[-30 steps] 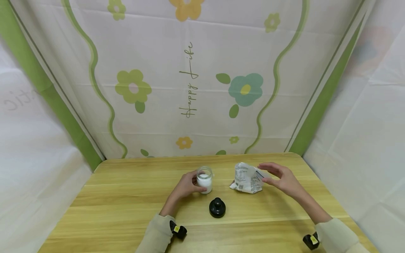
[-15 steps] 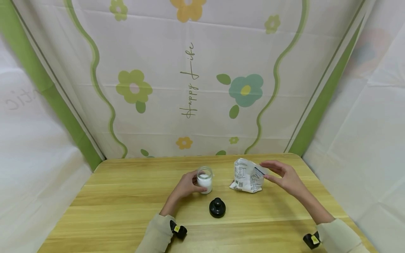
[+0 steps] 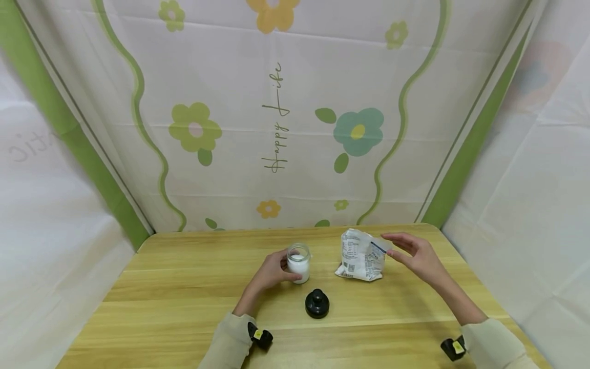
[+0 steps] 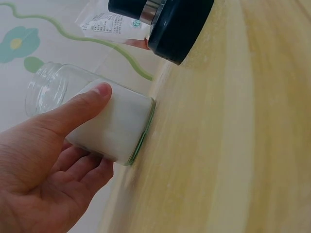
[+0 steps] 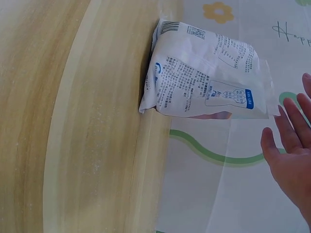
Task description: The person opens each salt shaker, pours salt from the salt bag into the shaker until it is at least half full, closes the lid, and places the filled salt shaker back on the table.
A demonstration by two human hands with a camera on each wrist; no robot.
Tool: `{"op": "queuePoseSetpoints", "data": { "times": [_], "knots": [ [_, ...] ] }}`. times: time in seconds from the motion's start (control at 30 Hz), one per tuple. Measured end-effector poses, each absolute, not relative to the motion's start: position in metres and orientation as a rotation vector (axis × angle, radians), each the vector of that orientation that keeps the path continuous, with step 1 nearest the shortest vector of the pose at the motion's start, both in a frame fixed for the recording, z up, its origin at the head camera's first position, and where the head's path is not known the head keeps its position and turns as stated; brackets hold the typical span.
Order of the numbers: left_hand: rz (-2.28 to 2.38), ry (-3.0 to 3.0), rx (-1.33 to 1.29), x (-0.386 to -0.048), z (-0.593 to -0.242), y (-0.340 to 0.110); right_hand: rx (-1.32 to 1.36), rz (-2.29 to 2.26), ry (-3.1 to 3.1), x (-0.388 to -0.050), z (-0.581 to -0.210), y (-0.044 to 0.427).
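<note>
A glass jar (image 3: 298, 265) holding white contents stands uncovered on the table. My left hand (image 3: 269, 271) grips its side, with the thumb (image 4: 90, 104) across the front and the other fingers behind. Right of it, a printed white plastic bag (image 3: 357, 256) stands upright, its top edge creased. Beside the bag's upper right corner is my right hand (image 3: 420, 259), fingers spread and relaxed. In the right wrist view the fingertips lie close to the bag's top edge; whether they touch is unclear. In front of the jar rests a black knobbed lid (image 3: 317, 304).
The wooden table (image 3: 184, 287) ends at a flower-printed curtain (image 3: 295, 154) behind. White cloth walls close in both sides. A little white powder is scattered on the tabletop (image 5: 97, 160) in the right wrist view.
My right hand has let go of the bag's top and drawn slightly right. The bag now stands taller by itself. The left hand and jar stay in place.
</note>
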State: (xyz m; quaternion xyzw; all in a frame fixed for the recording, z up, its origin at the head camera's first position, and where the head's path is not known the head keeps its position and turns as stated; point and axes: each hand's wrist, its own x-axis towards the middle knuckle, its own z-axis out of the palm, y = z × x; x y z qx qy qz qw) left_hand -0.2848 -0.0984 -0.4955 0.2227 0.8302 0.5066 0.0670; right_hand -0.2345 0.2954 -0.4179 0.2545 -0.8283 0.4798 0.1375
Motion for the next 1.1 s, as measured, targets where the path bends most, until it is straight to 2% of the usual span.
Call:
{"op": "queuePoseSetpoints", "data": {
  "times": [0.43,1.1],
  "knots": [
    [1.53,2.506,0.696,-0.285,-0.496,-0.098,0.724,1.4,-2.304,-0.227,-0.413,0.295],
    [1.543,2.503,0.682,-0.284,-0.495,-0.098,0.963,1.511,-2.266,-0.218,-0.424,0.27]
  ]
}}
